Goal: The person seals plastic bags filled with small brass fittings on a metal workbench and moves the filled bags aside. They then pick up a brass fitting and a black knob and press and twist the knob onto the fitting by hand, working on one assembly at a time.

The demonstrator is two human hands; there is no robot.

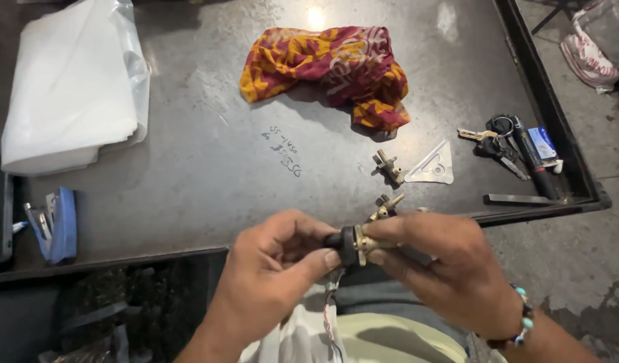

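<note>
Brass is showing between both hands: a small brass fitting [368, 243] with a black knob [343, 246] on one end is being held just above the near edge of the dark metal table [188, 181].

Head view: the left hand [272, 269] is pinching the black knob, thumb and forefinger pressed together on it. The right hand [450, 265] is gripping the brass body, fingers closed around it, a beaded bracelet [521, 326] sitting at the wrist. Judging by the grips, the knob is being seated on or turned against the fitting; the next move calls for holding the body steady while the knob is being worked.

Two similar brass parts [388, 168] are lying on the table just beyond the hands, beside a clear triangular plate [434, 166]. Keys [494, 138] and a dark marker [531, 158] are resting near the right rim. A red and yellow cloth [329, 70] is lying further back, a folded white sheet [67, 87] at the left.
</note>
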